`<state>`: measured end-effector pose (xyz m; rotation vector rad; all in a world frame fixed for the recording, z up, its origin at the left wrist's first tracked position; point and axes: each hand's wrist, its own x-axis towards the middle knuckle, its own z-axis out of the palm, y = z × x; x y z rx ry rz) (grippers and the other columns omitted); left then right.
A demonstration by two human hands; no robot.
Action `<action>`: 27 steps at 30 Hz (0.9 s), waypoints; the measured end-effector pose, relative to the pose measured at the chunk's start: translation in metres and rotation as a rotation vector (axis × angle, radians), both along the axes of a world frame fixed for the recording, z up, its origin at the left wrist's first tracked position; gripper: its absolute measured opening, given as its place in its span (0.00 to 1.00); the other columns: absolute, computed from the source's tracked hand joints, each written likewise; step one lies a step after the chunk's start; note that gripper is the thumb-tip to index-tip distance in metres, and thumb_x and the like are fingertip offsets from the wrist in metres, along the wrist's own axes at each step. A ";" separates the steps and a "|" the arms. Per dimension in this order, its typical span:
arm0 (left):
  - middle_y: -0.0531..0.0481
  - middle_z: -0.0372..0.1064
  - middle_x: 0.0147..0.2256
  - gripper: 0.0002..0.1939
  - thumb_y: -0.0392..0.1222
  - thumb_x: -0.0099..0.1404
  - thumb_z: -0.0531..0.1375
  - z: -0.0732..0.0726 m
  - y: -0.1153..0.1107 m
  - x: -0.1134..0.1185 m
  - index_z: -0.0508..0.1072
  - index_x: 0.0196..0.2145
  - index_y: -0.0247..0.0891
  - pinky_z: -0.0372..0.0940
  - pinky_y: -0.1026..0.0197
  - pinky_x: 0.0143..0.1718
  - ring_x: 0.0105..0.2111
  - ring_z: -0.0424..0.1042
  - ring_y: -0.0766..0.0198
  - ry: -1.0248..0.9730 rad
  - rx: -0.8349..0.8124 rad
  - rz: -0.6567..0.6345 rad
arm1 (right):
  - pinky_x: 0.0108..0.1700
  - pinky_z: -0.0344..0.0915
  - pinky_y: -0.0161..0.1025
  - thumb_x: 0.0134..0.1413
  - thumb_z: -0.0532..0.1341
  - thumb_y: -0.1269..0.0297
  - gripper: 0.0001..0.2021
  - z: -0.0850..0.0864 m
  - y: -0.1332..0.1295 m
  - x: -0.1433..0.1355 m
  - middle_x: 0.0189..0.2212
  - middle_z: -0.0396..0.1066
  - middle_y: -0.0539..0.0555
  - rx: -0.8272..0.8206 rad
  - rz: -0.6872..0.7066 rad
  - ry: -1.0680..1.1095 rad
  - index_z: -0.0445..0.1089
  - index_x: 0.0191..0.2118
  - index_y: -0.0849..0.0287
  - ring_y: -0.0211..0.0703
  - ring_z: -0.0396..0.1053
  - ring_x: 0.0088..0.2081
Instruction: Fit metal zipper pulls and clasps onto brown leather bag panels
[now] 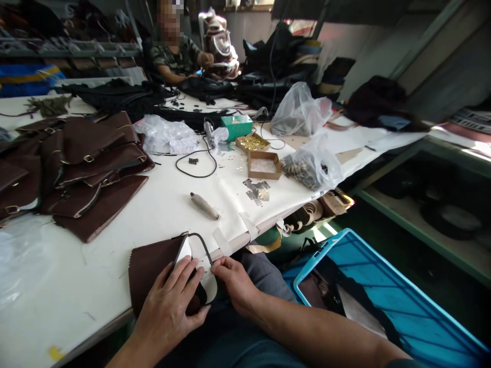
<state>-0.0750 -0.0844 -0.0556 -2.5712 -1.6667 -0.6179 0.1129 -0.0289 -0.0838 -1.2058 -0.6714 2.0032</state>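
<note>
A white work table (pixel 95 271) spreads out ahead of both hands and to their left. Across it, well beyond the hands, sits another person (pixel 172 64) in a camouflage-patterned top. A blue crate (pixel 387 276) stands to the right of the right hand, below the tabletop, holding dark pieces. Ahead and to the left of the left hand is a heap of brown bag pieces (pixel 88 158) with small buckles. Well beyond the right hand and to its right lies a clear plastic bag (pixel 330 163).

The brown leather piece (pixel 151 268) being worked lies under the left hand (pixel 171 299), at the table's near edge. That hand is spread, fingers extended flat over the leather and its pale lining, thumb apart. The right hand (pixel 236 281), just beside it, has thumb and forefinger pinched together on a thin dark strip (pixel 205 245) that curves along the piece's far side.

Farther ahead of the right hand are a green box (pixel 237 128) and an open cardboard tray (pixel 264 175). Nearer lie a slim tool (pixel 204 206) and, smallest, some flat metal plates (pixel 253 189).
</note>
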 end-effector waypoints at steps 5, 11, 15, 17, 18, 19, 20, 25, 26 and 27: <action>0.42 0.70 0.67 0.35 0.59 0.61 0.72 -0.008 0.000 -0.001 0.75 0.61 0.43 0.58 0.37 0.68 0.66 0.68 0.40 -0.067 0.008 -0.003 | 0.35 0.66 0.38 0.58 0.69 0.54 0.10 0.028 0.058 0.058 0.28 0.77 0.50 0.555 0.240 -0.622 0.77 0.35 0.56 0.42 0.71 0.30; 0.43 0.74 0.64 0.32 0.60 0.60 0.72 -0.014 0.003 -0.003 0.78 0.58 0.44 0.57 0.38 0.69 0.64 0.70 0.43 -0.144 0.022 0.004 | 0.48 0.70 0.41 0.61 0.67 0.64 0.19 0.065 0.193 0.101 0.52 0.79 0.58 0.873 0.302 -1.354 0.78 0.57 0.53 0.49 0.77 0.45; 0.40 0.74 0.64 0.32 0.61 0.60 0.71 -0.014 0.003 -0.005 0.78 0.57 0.43 0.57 0.38 0.69 0.64 0.70 0.42 -0.145 0.033 0.000 | 0.43 0.69 0.40 0.52 0.72 0.66 0.14 0.066 0.242 0.098 0.39 0.82 0.55 0.814 0.392 -1.412 0.83 0.46 0.52 0.51 0.78 0.42; 0.39 0.74 0.64 0.31 0.59 0.61 0.71 -0.011 0.002 -0.006 0.78 0.57 0.41 0.57 0.38 0.69 0.65 0.70 0.42 -0.139 0.028 -0.005 | 0.40 0.69 0.39 0.49 0.73 0.68 0.12 0.066 0.250 0.095 0.35 0.82 0.53 0.796 0.403 -1.411 0.83 0.41 0.53 0.50 0.78 0.39; 0.39 0.74 0.63 0.31 0.58 0.61 0.71 -0.010 0.001 -0.006 0.78 0.57 0.41 0.56 0.37 0.69 0.65 0.70 0.42 -0.135 0.025 -0.007 | 0.40 0.69 0.38 0.48 0.73 0.69 0.10 0.067 0.251 0.093 0.34 0.82 0.53 0.793 0.395 -1.405 0.83 0.39 0.54 0.50 0.78 0.38; 0.38 0.74 0.63 0.30 0.57 0.62 0.70 -0.008 0.001 -0.007 0.78 0.57 0.40 0.56 0.37 0.69 0.65 0.69 0.42 -0.130 0.019 -0.009 | 0.39 0.69 0.38 0.48 0.73 0.69 0.08 0.069 0.251 0.091 0.34 0.82 0.53 0.796 0.380 -1.392 0.83 0.38 0.55 0.49 0.78 0.38; 0.38 0.74 0.63 0.30 0.57 0.62 0.70 -0.006 0.001 -0.007 0.78 0.57 0.39 0.56 0.37 0.70 0.65 0.69 0.42 -0.126 0.012 -0.011 | 0.39 0.69 0.38 0.50 0.72 0.69 0.06 0.072 0.247 0.089 0.34 0.82 0.54 0.800 0.362 -1.370 0.82 0.36 0.56 0.49 0.78 0.38; 0.38 0.74 0.63 0.29 0.55 0.63 0.69 -0.003 0.002 -0.008 0.79 0.57 0.38 0.55 0.37 0.71 0.66 0.68 0.42 -0.102 -0.027 -0.003 | 0.36 0.73 0.36 0.61 0.66 0.58 0.10 0.077 0.180 0.057 0.33 0.82 0.55 0.805 0.368 -1.020 0.80 0.40 0.59 0.42 0.77 0.32; 0.38 0.73 0.63 0.29 0.55 0.64 0.69 -0.003 0.002 -0.008 0.79 0.57 0.37 0.55 0.37 0.71 0.66 0.67 0.41 -0.092 -0.034 -0.001 | 0.35 0.73 0.37 0.60 0.68 0.55 0.12 0.075 0.159 0.047 0.32 0.82 0.55 0.756 0.383 -0.811 0.79 0.40 0.60 0.41 0.76 0.30; 0.37 0.73 0.64 0.29 0.55 0.64 0.68 -0.003 0.002 -0.008 0.78 0.58 0.37 0.55 0.37 0.71 0.66 0.67 0.41 -0.083 -0.041 0.000 | 0.34 0.73 0.38 0.57 0.70 0.53 0.14 0.071 0.137 0.036 0.31 0.81 0.55 0.679 0.412 -0.604 0.79 0.40 0.60 0.41 0.76 0.29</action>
